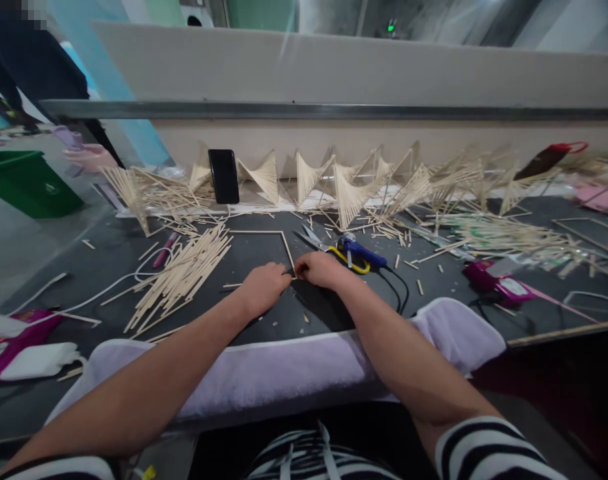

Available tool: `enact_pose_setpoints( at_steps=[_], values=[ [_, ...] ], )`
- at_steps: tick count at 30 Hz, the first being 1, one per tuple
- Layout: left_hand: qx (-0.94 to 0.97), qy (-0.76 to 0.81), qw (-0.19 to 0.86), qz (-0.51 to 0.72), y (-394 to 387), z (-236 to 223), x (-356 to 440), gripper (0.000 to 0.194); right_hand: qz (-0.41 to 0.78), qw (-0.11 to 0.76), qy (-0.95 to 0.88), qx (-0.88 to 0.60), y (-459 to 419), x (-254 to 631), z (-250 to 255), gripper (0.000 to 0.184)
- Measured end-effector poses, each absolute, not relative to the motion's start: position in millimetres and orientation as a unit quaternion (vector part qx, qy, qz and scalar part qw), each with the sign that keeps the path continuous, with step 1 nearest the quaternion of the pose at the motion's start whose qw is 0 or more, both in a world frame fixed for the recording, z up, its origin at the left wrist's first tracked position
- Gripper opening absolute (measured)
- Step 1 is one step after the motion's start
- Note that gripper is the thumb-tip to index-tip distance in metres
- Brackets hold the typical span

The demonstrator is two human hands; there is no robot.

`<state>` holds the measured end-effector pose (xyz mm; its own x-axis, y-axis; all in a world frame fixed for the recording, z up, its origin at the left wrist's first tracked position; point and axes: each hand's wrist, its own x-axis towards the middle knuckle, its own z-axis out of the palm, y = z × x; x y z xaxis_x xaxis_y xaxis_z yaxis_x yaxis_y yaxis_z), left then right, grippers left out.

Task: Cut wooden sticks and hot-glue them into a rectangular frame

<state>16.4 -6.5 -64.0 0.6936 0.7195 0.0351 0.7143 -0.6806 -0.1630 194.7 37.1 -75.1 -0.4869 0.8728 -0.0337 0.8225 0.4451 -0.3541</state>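
Several thin wooden sticks (257, 232) lie end to end on the dark table, forming the top, right and bottom edges of a frame. My left hand (267, 288) is closed over the lower stick (232, 286), its fingertips close to the lower right corner. At that same corner my right hand (320, 269) pinches the end of the right-side stick (288, 250). The fingers partly cover the joint. Just beyond my right hand are scissors (360, 265) with yellow handles and a blue glue gun (364, 251).
A pile of loose sticks (184, 277) lies left. Fan-shaped stick models (354, 193) line the back near an upright phone (224, 176). A purple towel (294, 370) covers the front edge. A magenta tool (501, 283) lies right. A person (34, 60) stands far left by a green bin (31, 183).
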Motion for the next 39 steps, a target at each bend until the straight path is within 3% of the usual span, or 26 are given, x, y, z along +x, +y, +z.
enact_pose_setpoints(
  at_steps=[39],
  values=[
    [-0.919,-0.386,0.078,0.008,-5.1,-68.8,15.6,0.020,0.144,0.049,-0.839,-0.522,32.5,191.1,-69.8,0.021]
  ],
)
